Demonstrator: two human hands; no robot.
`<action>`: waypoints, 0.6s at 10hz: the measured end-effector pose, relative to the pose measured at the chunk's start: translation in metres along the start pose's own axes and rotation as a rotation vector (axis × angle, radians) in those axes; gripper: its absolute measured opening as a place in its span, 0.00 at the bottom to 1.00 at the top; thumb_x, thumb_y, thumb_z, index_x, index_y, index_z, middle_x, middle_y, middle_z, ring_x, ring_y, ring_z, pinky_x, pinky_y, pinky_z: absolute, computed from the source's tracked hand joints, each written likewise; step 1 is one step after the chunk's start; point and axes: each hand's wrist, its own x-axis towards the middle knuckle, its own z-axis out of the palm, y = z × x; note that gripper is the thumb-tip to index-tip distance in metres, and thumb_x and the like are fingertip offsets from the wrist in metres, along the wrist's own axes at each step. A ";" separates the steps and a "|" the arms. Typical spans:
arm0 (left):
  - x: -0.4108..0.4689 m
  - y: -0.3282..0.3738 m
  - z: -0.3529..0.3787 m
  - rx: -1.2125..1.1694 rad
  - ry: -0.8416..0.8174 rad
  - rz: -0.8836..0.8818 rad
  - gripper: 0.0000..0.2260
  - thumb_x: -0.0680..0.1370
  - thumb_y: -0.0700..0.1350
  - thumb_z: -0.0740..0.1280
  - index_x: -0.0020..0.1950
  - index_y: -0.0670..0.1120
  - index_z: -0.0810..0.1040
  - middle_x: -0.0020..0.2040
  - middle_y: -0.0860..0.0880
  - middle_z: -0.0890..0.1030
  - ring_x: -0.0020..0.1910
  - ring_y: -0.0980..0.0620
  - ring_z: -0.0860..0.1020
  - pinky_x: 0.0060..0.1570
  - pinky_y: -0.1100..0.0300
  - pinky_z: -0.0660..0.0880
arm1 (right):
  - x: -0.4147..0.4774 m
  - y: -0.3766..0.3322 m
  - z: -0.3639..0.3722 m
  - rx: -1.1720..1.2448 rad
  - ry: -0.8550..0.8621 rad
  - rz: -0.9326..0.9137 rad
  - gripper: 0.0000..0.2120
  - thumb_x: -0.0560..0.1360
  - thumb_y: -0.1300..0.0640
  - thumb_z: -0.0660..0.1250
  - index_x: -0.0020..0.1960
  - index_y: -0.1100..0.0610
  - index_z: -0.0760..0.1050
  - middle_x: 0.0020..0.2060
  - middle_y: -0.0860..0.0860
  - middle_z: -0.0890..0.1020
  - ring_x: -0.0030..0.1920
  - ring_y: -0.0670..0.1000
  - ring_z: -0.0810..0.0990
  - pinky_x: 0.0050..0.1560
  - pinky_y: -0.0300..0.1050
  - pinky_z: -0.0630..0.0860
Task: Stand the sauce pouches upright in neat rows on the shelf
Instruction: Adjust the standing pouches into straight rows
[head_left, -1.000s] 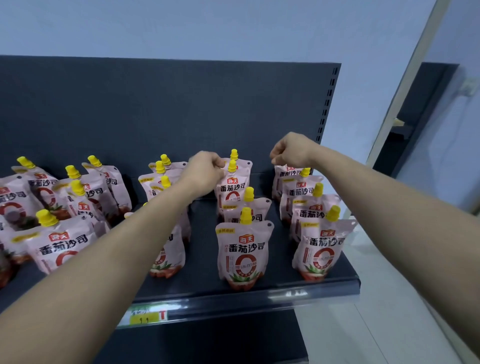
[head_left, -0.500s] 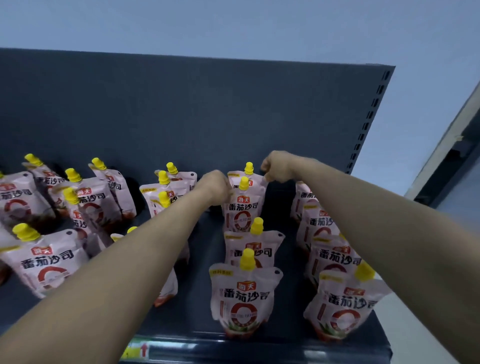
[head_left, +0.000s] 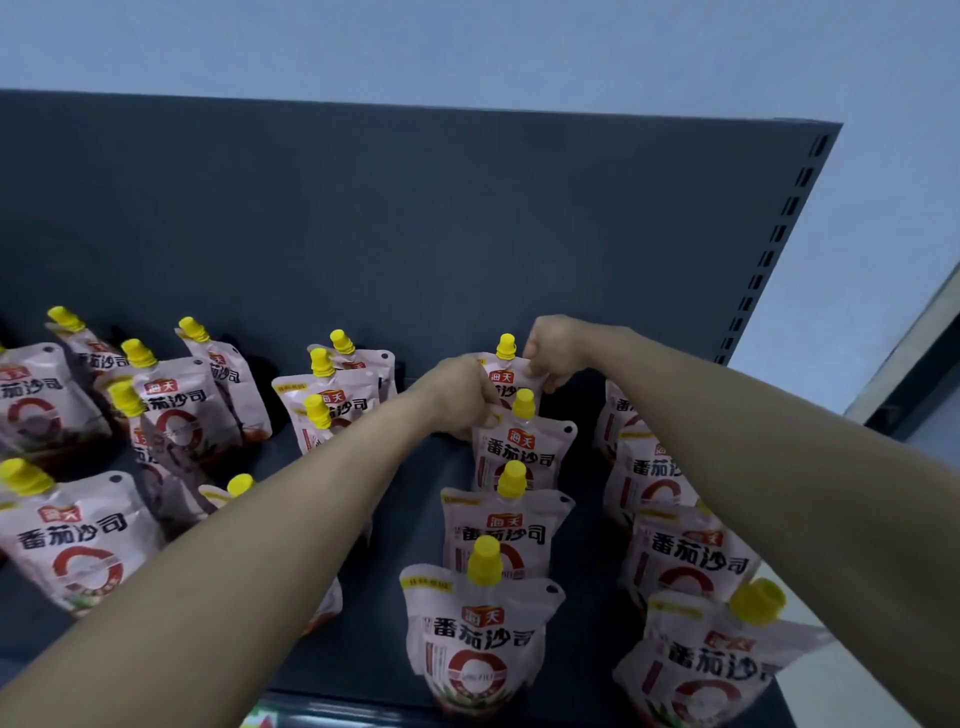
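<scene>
- The left hand (head_left: 460, 397) and right hand (head_left: 558, 349) are each pinching a top corner of the rearmost pouch (head_left: 501, 378), on either side of its yellow cap (head_left: 506, 345).
- This pouch is standing at the back of the middle row on the shelf (head_left: 384, 613), near the back panel (head_left: 415, 234).
- Doing this well probably means keeping both corners level, facing the label forward and settling the base flat before letting go.
- The next pouch (head_left: 522, 452) is sitting just in front and is at risk of being nudged.

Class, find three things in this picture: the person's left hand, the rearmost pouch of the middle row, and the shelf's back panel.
left hand (head_left: 458, 396), head view, on its back.
rearmost middle-row pouch (head_left: 502, 377), head view, on the red logo under its cap.
back panel (head_left: 363, 218), head view, on its bare dark face.
</scene>
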 end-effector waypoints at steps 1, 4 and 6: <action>-0.001 -0.001 -0.001 -0.005 -0.015 0.018 0.10 0.76 0.36 0.67 0.56 0.41 0.82 0.46 0.46 0.79 0.43 0.49 0.79 0.43 0.58 0.80 | -0.003 0.001 0.000 0.015 -0.006 0.004 0.12 0.75 0.66 0.67 0.35 0.56 0.70 0.41 0.55 0.79 0.39 0.52 0.78 0.37 0.39 0.77; -0.003 -0.008 -0.001 0.054 0.030 0.048 0.09 0.76 0.37 0.67 0.54 0.41 0.83 0.49 0.42 0.83 0.48 0.42 0.82 0.49 0.51 0.81 | -0.006 0.002 0.005 -0.030 0.058 0.005 0.14 0.75 0.65 0.66 0.33 0.55 0.68 0.39 0.55 0.77 0.39 0.53 0.77 0.34 0.39 0.75; -0.003 -0.013 -0.002 0.078 0.134 0.054 0.09 0.76 0.38 0.67 0.54 0.42 0.84 0.51 0.42 0.83 0.50 0.44 0.81 0.53 0.52 0.79 | -0.011 0.003 0.007 -0.084 0.149 0.026 0.15 0.75 0.62 0.66 0.32 0.55 0.67 0.39 0.55 0.77 0.41 0.52 0.77 0.48 0.47 0.78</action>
